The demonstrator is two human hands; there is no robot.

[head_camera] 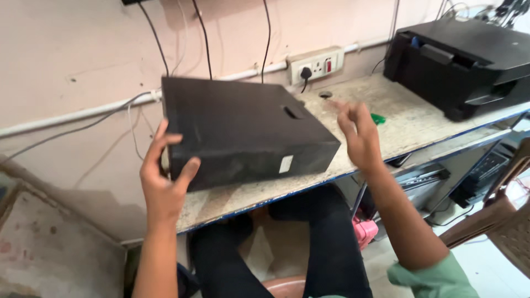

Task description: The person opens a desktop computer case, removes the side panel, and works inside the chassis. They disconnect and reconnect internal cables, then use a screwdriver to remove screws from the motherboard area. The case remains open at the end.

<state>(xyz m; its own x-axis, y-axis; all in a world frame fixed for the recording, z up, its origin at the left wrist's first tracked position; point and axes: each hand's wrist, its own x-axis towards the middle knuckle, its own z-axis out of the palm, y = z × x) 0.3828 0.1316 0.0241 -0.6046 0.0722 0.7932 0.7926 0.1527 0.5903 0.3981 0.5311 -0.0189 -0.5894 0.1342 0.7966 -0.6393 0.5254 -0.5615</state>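
Pale pink wall behind, with hanging cables and a switch socket (316, 63); below it a worn workbench (408, 118) edged in blue. Nothing seen inside any container; slot (292, 112) in the top of the black box (243, 129) too dark to tell. Box resting on the bench, near corner overhanging. Left hand (164, 179) clasped round its left corner, thumb on the front face. Right hand (359, 135) just beside its right end, fingers spread, blurred, not touching. Black printer (461, 60) farther right.
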